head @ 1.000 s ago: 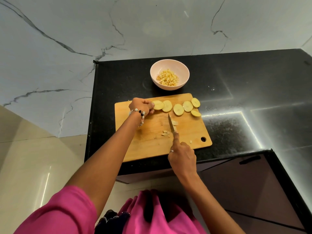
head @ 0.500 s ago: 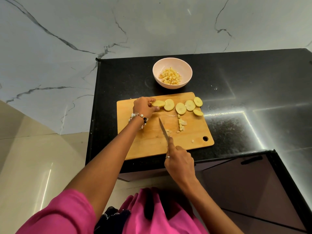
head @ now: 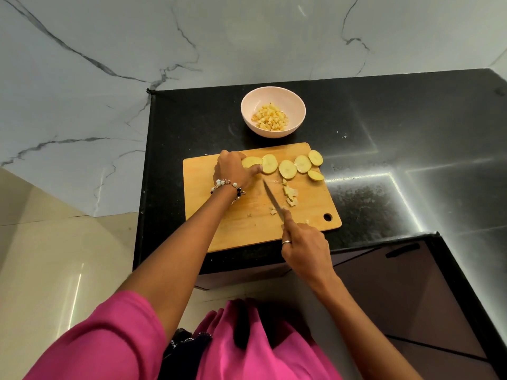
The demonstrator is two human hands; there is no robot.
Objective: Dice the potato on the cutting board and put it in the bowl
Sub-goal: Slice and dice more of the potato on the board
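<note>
Potato slices (head: pixel 287 168) line the far edge of our cutting board (head: pixel 241 229); our left hand (head: pixel 233 171) pinches the leftmost slice (head: pixel 251 162), our right hand (head: pixel 306 249) grips the knife (head: pixel 271 197); diced pieces (head: pixel 290 194) lie mid-board, more in the bowl (head: pixel 273 112) beyond.

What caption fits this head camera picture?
Left hand holds a potato slice while the right hand angles the knife on the board.

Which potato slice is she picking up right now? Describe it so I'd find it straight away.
Find the wooden cutting board on the black counter. Along its far edge runs a row of round potato slices. The one being picked up is the leftmost slice, the only one partly under the left hand, whose fingers grip it; the others lie untouched.
</note>
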